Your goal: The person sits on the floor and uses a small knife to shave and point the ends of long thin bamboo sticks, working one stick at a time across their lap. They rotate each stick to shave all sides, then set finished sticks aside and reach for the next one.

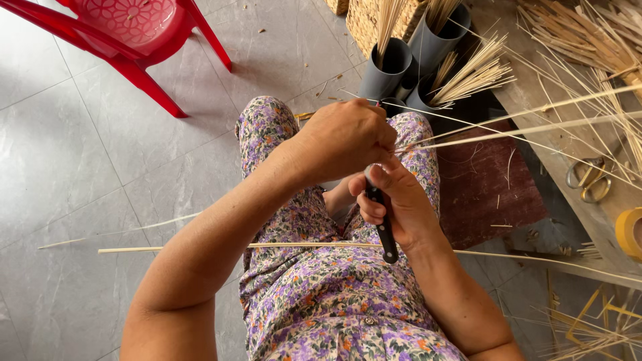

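My left hand (344,137) is closed in a fist over my lap, pinching the near ends of a few long thin bamboo strips (508,127) that run off to the upper right. Just below it my right hand (398,200) grips a black-handled knife (382,224), handle pointing down toward me; the blade is hidden under the left hand where the strips meet. Another long bamboo strip (174,249) lies crosswise over my knees. I sit in floral purple clothing (314,281).
Grey plastic tubes (391,67) holding bamboo sticks stand ahead. A red plastic chair (127,33) is at upper left on the grey tiled floor. At right, a wooden bench (535,87) carries bundled strips, scissors (588,177) and a tape roll (630,232). A dark red mat (491,180) lies beside my knee.
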A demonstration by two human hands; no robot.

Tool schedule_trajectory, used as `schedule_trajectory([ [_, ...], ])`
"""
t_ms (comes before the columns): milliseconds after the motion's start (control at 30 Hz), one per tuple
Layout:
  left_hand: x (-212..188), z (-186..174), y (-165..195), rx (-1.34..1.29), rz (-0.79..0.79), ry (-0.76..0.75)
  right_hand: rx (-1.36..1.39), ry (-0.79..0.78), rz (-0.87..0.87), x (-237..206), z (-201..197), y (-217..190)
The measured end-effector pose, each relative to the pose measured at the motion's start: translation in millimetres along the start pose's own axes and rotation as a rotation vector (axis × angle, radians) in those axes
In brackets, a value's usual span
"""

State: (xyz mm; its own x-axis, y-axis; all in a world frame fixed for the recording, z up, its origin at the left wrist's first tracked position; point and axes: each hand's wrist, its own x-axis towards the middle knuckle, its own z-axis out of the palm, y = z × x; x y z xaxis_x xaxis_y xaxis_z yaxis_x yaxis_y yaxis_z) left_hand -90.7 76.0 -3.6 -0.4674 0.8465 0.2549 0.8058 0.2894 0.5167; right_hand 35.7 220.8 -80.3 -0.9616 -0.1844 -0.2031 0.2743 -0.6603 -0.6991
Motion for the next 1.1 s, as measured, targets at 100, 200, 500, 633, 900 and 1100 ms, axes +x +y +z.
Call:
schedule_trajectory([
  [100,4,3,5,0.014,0.045,0.112,0.003,-0.042,-0.058,-2,-6,-1],
  [200,16,1,15,-0.032,0.109,0.234,0.019,-0.079,0.009,5,-6,12],
  [500,51,-5,16,-0.158,-0.03,0.137,0.058,0.051,0.186,22,5,42],
  [633,24,3,-11,0.021,-0.192,-0.176,0.054,0.068,0.088,19,1,18],
  [900,10,13,-22,-0.003,-0.076,0.099,0.032,-0.005,0.02,21,1,-4],
  [1100,46,-6,11,-0.125,-0.011,0.196,-0.046,-0.016,0.21,31,33,32],
])
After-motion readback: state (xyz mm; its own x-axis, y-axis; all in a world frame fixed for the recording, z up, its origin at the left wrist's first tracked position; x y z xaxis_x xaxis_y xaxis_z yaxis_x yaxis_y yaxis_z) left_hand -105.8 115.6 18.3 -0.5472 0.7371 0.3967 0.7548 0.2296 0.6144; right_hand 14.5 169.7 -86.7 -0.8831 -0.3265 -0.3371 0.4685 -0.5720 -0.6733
